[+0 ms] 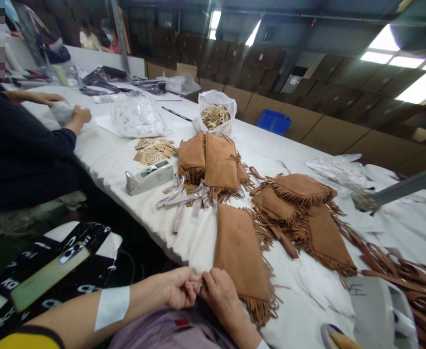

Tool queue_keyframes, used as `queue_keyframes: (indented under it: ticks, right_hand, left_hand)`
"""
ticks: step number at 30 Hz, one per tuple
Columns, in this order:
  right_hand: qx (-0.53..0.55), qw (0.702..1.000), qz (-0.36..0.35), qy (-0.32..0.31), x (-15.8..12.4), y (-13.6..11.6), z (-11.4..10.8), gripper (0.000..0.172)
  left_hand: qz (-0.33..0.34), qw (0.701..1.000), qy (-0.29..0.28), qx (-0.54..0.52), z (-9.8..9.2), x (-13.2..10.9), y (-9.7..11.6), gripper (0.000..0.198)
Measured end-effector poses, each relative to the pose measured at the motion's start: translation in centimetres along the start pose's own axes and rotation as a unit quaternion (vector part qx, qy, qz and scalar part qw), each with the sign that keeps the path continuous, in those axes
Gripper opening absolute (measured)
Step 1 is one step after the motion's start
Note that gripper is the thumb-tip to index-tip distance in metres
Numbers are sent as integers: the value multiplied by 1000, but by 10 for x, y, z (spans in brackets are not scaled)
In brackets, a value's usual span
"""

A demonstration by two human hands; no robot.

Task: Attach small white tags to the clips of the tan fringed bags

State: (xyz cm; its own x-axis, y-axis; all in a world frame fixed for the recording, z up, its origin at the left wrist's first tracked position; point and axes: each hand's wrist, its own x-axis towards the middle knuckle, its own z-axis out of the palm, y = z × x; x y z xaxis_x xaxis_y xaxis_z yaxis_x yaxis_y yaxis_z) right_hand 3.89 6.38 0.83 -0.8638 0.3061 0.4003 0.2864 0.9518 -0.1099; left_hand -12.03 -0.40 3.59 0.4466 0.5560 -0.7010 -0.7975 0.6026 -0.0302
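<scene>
My left hand (182,288) and my right hand (220,292) meet at the table's front edge, above my lap. Both have their fingers pinched together around something small and pale that I cannot make out. Just right of my right hand lies a brown fringed bag (240,249), flat on the white cloth. Behind it are more brown fringed bags, one group (220,162) at the middle and another (296,189) to the right. Plastic-wrapped straps (184,198) lie in front of the middle group.
A grey tape dispenser (150,178), a heap of tan tags (155,150) and a bag of tags (216,116) stand farther back. Brown straps (413,281) and a larger dispenser (378,310) are at right. A person in dark sleeves handles plastic at left.
</scene>
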Motion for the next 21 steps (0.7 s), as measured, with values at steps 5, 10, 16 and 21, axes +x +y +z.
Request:
queue_keyframes:
  ticks: [5, 10, 16, 21]
  right_hand:
    - [-18, 999, 48, -1, 2, -5, -2, 17]
    - [-34, 994, 100, 27, 9, -8, 2, 25]
    - [3, 990, 126, 60, 10, -1, 11, 32]
    - [-7, 992, 126, 19, 8, -2, 18, 65]
  left_hand:
    - [-39, 997, 6, -72, 11, -5, -10, 22]
    - [-3, 991, -10, -136, 24, -10, -18, 15]
    - [-1, 991, -18, -134, 32, -16, -31, 13]
    - [4, 996, 1, -85, 31, -26, -32, 10]
